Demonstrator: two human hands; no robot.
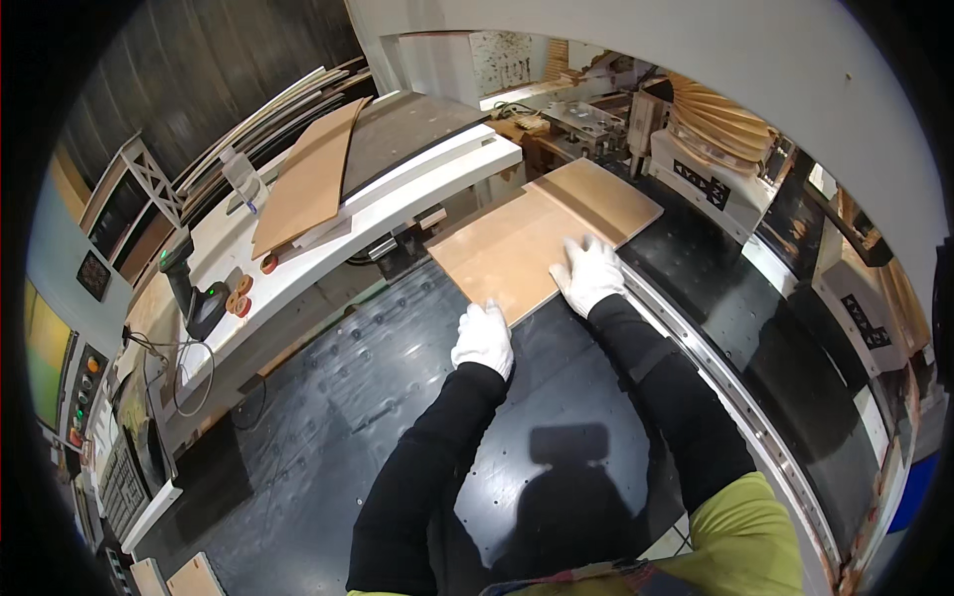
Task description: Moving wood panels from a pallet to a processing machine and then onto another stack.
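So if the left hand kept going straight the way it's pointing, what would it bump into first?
Most likely the brown board: the left hand is right at its near edge, with its fingertips seemingly touching it. Whether it would push the board or slide over it, I can't tell.

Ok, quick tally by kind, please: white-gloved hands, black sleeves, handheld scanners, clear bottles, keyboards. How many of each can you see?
White-gloved hands: 2 (left hand, right hand)
Black sleeves: 2 (left sleeve, right sleeve)
Handheld scanner: 1
Clear bottle: 1
Keyboard: 1
Total: 7
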